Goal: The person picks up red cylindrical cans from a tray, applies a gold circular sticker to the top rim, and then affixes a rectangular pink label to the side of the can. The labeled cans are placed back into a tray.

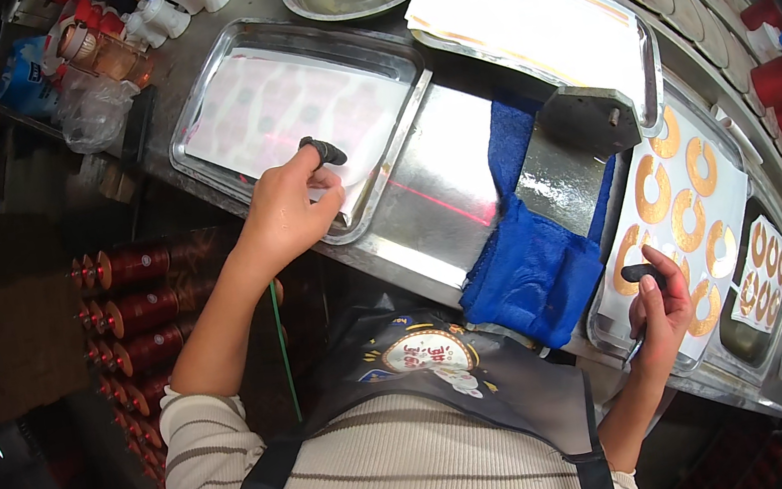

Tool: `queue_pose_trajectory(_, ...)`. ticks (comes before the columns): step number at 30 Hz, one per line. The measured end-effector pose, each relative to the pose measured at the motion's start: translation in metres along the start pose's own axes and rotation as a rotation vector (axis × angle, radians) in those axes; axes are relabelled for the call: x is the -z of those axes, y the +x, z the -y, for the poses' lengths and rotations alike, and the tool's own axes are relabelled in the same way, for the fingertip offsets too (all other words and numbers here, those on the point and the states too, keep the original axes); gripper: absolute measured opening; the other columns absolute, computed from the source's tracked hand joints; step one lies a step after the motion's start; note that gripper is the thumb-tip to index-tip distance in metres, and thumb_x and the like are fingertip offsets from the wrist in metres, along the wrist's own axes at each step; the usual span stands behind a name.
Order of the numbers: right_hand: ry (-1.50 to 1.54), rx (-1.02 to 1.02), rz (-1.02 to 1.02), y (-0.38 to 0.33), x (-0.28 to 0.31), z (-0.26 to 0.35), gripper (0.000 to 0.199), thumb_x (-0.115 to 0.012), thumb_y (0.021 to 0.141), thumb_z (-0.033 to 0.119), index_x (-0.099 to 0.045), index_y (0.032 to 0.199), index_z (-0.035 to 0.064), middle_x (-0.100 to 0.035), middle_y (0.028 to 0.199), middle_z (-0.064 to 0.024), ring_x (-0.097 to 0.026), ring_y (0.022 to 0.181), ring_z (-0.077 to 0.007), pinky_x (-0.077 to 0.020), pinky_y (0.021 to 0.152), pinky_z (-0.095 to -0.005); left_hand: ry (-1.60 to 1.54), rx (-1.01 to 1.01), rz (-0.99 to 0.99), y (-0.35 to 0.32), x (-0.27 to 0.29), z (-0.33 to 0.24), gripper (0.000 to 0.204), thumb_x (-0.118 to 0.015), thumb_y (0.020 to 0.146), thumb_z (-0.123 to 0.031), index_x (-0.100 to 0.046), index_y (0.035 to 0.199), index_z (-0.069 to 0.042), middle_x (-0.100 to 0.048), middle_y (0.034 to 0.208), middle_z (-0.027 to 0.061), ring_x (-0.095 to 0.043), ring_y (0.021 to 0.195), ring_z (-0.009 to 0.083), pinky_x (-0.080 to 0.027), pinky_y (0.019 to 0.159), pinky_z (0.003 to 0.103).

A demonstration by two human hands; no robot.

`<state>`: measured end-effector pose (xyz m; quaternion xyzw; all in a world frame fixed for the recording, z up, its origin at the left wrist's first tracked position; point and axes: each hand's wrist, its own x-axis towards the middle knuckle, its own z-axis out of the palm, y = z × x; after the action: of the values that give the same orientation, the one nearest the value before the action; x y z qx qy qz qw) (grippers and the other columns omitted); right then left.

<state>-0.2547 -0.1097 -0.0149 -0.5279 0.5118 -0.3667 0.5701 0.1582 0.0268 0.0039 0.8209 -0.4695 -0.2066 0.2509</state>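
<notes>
Paper [276,115] lies in the left tray [321,47]; the left hand [289,207] is narrow at its near corner, grip I cannot tell. The right hand [662,313] holds a thin tool [635,350]. Handling the corner gently should avoid creases.

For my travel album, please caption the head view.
Left fingers at a paper-lined tray, right fingers by gold C-shapes, blue cloth between.

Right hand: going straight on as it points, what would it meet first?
Probably a gold C-shaped piece on the white sheet; depth is unclear, so the right hand might pass above.
</notes>
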Motion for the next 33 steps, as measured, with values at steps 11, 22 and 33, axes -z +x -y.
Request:
queue_pose_trajectory(11, -0.058, -0.008, 0.023, -0.006, -0.015, 0.022, 0.036, -0.063, 0.092, 0.004, -0.063, 0.127, -0.0026, -0.068, 0.102, -0.0059, -0.048, 0.067, -0.0014, -0.0345, 0.058, -0.0163, -0.372, -0.094, -0.370, 0.036, 0.027, 0.035, 0.018, -0.062, 0.093, -0.004, -0.066, 0.111, -0.002, -0.064, 0.081, -0.0005, -0.058, 0.072, 0.0054, -0.050, 0.068, 0.024)
queue_pose_trajectory(22, -0.066, 0.086, 0.024, -0.021, -0.026, 0.022, 0.034, -0.062, 0.091, 0.000, -0.063, 0.125, -0.0045, -0.066, 0.107, -0.0067, -0.059, 0.096, -0.0106, -0.0449, 0.085, -0.0231, -0.117, -0.437, -0.700, 0.082, 0.152, 0.011, 0.015, -0.061, 0.098, -0.005, -0.060, 0.112, 0.001, -0.069, 0.101, 0.0029, -0.065, 0.094, 0.0094, -0.051, 0.086, 0.025)
queue_pose_trajectory(33, -0.371, 0.904, 0.259, -0.018, -0.134, 0.031, 0.096, -0.081, 0.080, 0.033, -0.028, 0.156, 0.0044, -0.057, 0.120, -0.0295, -0.063, 0.103, -0.0457, -0.0537, 0.087, -0.0462, -0.474, -1.004, -0.659, 0.025, 0.111, -0.122, 0.017, -0.060, 0.099, 0.001, -0.060, 0.116, 0.003, -0.070, 0.106, 0.0066, -0.065, 0.097, 0.0104, -0.052, 0.088, 0.024)
